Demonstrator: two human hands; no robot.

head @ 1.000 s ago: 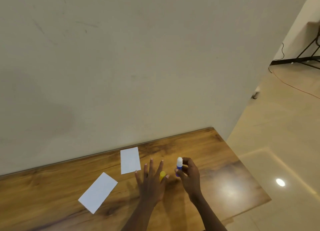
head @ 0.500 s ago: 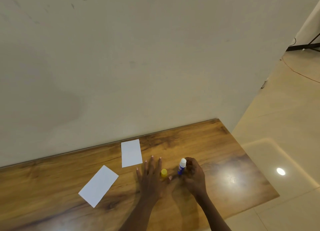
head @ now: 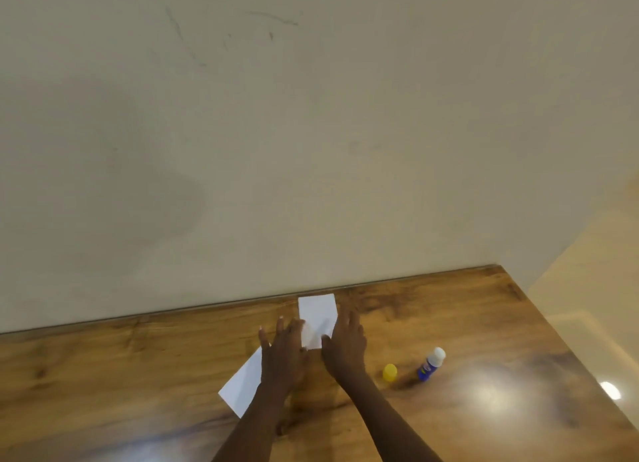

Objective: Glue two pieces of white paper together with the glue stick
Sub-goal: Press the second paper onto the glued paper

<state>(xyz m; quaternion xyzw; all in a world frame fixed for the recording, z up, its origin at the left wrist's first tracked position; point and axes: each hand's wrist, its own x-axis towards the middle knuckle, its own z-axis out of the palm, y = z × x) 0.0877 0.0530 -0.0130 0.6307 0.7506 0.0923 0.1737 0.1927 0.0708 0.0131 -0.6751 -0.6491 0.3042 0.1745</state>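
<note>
A white paper (head: 317, 314) lies near the wall edge of the wooden table (head: 484, 323). My left hand (head: 283, 352) and my right hand (head: 344, 345) flank its near end, fingers spread, touching its edges. A second white paper (head: 242, 385) lies slanted to the left, partly hidden under my left hand and forearm. The blue glue stick (head: 430, 364) stands uncapped with its white tip up, to the right of my hands. Its yellow cap (head: 390, 371) sits just left of it on the table.
A plain wall (head: 311, 150) runs along the table's far edge. The table's right edge (head: 567, 344) drops to a tiled floor (head: 594, 261). A bright light reflection (head: 610, 390) shows at the right.
My right hand let go of the glue stick, which now stands alone on the table. Both hands moved left and forward to the far paper. The view shifted left.
</note>
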